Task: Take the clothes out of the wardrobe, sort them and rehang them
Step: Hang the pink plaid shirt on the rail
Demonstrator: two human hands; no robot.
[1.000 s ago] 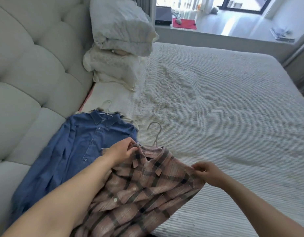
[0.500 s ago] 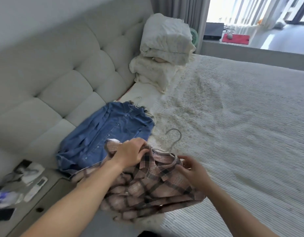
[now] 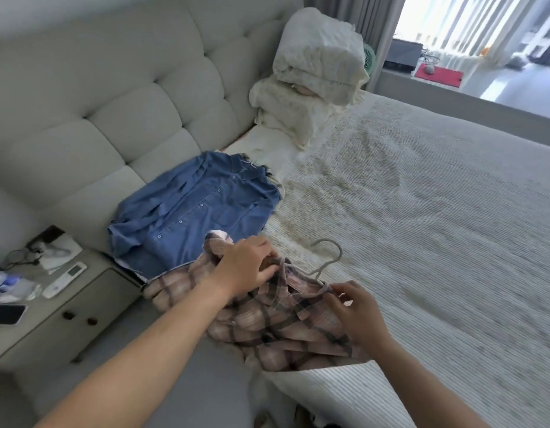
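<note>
The plaid shirt (image 3: 286, 322) lies on the near corner of the bed (image 3: 437, 217), on a hanger (image 3: 327, 257) and overlapping the blue shirt (image 3: 193, 208) beside it. The left hand (image 3: 247, 265) grips its collar, fingers curled into the cloth. The right hand (image 3: 357, 313) pinches the shoulder edge just beside the hanger.

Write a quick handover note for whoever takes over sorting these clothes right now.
Left hand grips the plaid shirt at the collar; right hand pinches its shoulder.
Plaid shirt lies at the bed edge, hanger still in it, overlapping the blue shirt, which lies flat near the headboard.
Done: two shirts out and laid on the bed.
Left: finish sorting, then rehang both in the wardrobe, which is out of view.
</note>
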